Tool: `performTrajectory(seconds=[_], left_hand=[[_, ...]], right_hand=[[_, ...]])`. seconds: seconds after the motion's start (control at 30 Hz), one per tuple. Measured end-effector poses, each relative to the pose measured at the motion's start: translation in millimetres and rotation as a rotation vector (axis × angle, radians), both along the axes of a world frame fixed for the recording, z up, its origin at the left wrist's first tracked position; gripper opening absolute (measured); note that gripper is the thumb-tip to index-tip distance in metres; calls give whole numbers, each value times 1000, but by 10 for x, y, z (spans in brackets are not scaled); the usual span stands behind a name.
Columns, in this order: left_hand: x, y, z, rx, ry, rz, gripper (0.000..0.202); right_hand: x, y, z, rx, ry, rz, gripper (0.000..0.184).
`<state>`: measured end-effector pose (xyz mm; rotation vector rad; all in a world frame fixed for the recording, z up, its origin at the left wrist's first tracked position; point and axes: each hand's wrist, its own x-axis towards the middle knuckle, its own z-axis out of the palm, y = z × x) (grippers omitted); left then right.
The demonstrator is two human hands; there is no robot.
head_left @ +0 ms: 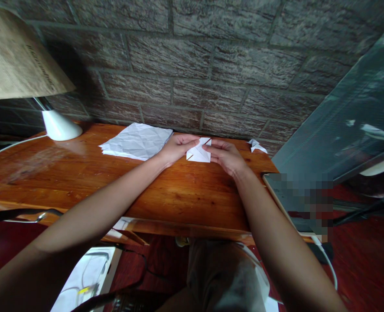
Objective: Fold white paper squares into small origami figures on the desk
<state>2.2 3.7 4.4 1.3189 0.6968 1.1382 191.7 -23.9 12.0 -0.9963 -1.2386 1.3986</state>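
A small folded white paper [198, 152] lies on the wooden table [114, 182] near the brick wall. My left hand [176, 147] rests at its left edge, fingers curled and pressing down on the fold. My right hand [225, 156] holds the right edge, fingertips pinching the paper's top corner. Both hands touch the paper and keep it flat against the tabletop.
A creased white sheet [136, 141] lies left of the hands. A small crumpled paper scrap [256, 146] sits at the table's far right. A lamp with a white base [58, 125] stands at the left. A dark flat device [292, 195] lies on the right edge.
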Motion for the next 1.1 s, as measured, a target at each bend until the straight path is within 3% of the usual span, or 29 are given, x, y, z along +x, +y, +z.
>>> performTrajectory(seconds=[0.77,1.1], left_hand=[[4,3,-45,113,106,-16,42],[6,40,-75,383,242,-25,48]], right_hand=[[-44,-11,13,65,-25,-50,43],[-15,40,-24,87,21,-137,43]])
